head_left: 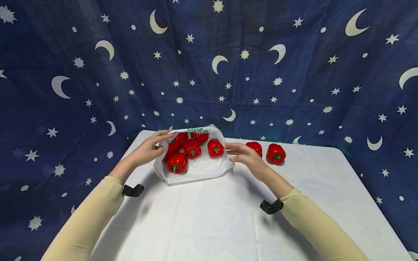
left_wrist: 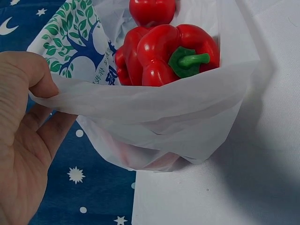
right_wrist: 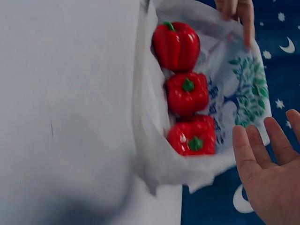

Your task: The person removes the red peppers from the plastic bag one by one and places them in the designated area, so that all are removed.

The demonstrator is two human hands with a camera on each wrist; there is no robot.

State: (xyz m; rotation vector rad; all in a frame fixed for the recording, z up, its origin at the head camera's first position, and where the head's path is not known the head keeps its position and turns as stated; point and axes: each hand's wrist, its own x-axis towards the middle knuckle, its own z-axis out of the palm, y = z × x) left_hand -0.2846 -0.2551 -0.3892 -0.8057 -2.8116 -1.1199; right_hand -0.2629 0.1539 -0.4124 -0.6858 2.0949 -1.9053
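Observation:
A white plastic bag (head_left: 204,168) with a green-and-blue tree print lies with its mouth spread wide. Inside are several red bell peppers (head_left: 177,163) with green stems. My left hand (head_left: 147,150) is at the bag's left side; in the left wrist view its thumb and fingers pinch the rim (left_wrist: 154,101). At the opposite side, my right hand (head_left: 249,159) has its fingers extended beside the bag's edge. The right wrist view shows these fingers (right_wrist: 246,150) spread, palm up, holding nothing; whether they touch the plastic I cannot tell.
Two more red bell peppers stand on the white-covered table (head_left: 209,224): one (head_left: 254,148) partly behind my right hand, the other (head_left: 275,154) farther right. A dark blue curtain (head_left: 196,72) with moons and stars hangs behind the table.

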